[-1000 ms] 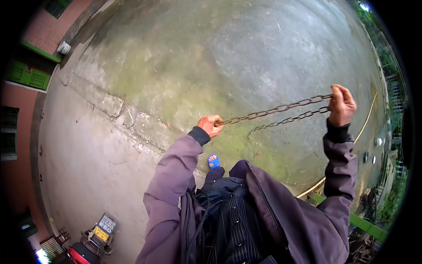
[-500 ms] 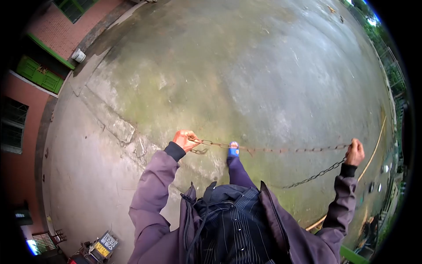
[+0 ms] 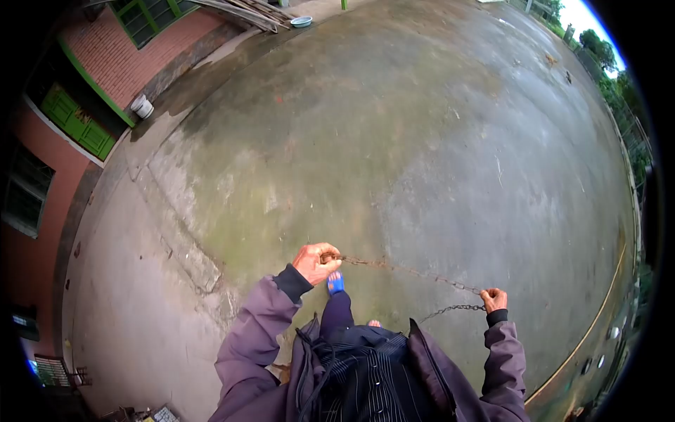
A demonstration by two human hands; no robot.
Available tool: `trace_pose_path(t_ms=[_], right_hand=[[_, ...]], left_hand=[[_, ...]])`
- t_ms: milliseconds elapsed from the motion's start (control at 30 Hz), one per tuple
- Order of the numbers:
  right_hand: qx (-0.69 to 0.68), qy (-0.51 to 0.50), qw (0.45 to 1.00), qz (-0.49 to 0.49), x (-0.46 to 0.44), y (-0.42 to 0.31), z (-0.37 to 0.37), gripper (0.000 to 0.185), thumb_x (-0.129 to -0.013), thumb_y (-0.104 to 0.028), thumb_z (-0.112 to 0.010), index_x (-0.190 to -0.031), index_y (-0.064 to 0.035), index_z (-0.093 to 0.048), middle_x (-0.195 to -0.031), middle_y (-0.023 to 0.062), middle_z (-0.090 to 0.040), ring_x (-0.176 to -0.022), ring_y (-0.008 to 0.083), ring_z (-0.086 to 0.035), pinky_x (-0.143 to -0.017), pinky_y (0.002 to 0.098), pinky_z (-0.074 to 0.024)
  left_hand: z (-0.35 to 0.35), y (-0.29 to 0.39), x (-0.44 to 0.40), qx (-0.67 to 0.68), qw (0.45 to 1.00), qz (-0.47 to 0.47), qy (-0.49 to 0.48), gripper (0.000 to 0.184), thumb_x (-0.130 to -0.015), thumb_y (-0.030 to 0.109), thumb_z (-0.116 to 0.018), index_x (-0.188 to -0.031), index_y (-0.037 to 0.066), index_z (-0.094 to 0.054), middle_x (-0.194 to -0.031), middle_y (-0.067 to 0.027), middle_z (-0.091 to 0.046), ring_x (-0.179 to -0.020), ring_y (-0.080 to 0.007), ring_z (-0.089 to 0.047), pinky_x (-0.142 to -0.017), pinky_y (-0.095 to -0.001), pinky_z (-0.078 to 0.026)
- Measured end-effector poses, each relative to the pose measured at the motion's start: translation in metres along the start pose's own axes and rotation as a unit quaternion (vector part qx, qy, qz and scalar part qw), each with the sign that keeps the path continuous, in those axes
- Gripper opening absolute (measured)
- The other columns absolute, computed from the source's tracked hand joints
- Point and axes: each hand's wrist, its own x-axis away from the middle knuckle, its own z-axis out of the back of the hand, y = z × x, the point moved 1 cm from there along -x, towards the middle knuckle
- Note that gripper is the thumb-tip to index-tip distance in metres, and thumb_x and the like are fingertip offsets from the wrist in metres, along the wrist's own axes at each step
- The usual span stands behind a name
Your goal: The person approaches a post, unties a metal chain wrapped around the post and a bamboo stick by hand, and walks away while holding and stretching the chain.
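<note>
A rusty metal chain (image 3: pixel 408 269) stretches with a slight sag between my two hands, above the concrete. My left hand (image 3: pixel 314 263) is closed around its left part, fingers pinched over the links. At the right, my right hand (image 3: pixel 495 301) grips the chain with curled fingers. From there a darker length of the same chain runs back leftward, low in front of my jacket, where its far end is hidden. Just below my left hand is my foot in a blue sandal (image 3: pixel 335 283); the toes of the other foot show near my shirt.
Damp concrete ground (image 3: pixel 316 155) spreads ahead. At the left stand a brick house with a green door (image 3: pixel 76 123) and a white bucket (image 3: pixel 143 107). A basin (image 3: pixel 301 22) lies beside planks (image 3: pixel 246 13) at the top. A long pole (image 3: pixel 583 339) lies at the right.
My hands are closer together; the right has come in leftward and the chain span is shorter. The loose end below my left hand no longer shows. The view has tilted up, and my feet have shifted.
</note>
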Motion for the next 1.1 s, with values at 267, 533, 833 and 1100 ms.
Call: trace_pose_path(t_ms=[267,533,833,1100], right_hand=[[0.132,-0.024,0.991,0.015,-0.134,-0.079,-0.094,0.024,-0.072,-0.019,-0.064,-0.064,0.0027,-0.056,-0.06,0.0163,-0.059,-0.058,0.0321,-0.058,-0.057,0.0397,-0.0459],[0.144,0.088,0.986,-0.019,-0.247,-0.149,-0.166,0.019,-0.078,-0.018,-0.057,-0.081,-0.0021,-0.048,-0.065,0.0173,-0.059,-0.067,0.0377,-0.058,-0.063,0.046,-0.0446],[0.184,0.095,0.945,-0.254,-0.413,-0.179,-0.227,0.018,-0.078,-0.02,-0.056,-0.086,-0.0039,-0.054,-0.085,0.0211,-0.062,-0.085,0.0398,-0.059,-0.075,0.0468,-0.0469],[0.171,0.055,0.952,-0.247,-0.648,-0.275,-0.245,0.023,-0.073,-0.022,-0.057,-0.084,-0.0019,-0.058,-0.085,0.0215,-0.063,-0.085,0.0415,-0.059,-0.076,0.0458,-0.0481]], left_hand=[[0.082,-0.02,-0.195,-0.055,0.985,-0.161,0.014,0.012,-0.077,0.006,-0.065,-0.084,-0.003,-0.061,-0.073,-0.0055,-0.057,-0.061,-0.0089,-0.053,-0.053,-0.0249,-0.044],[0.15,0.016,-0.384,-0.077,0.971,-0.223,-0.035,0.015,-0.075,0.008,-0.065,-0.085,-0.002,-0.062,-0.068,-0.0103,-0.056,-0.059,-0.0187,-0.057,-0.054,-0.03,-0.045],[0.146,0.026,-0.628,-0.096,0.947,-0.282,-0.117,0.013,-0.076,0.007,-0.065,-0.085,-0.001,-0.062,-0.069,-0.0118,-0.057,-0.06,-0.0232,-0.058,-0.055,-0.0322,-0.046],[0.168,0.092,-0.854,-0.086,0.952,-0.271,-0.118,0.013,-0.075,0.007,-0.067,-0.085,-0.001,-0.063,-0.068,-0.0107,-0.058,-0.059,-0.0198,-0.059,-0.054,-0.0299,-0.046]])
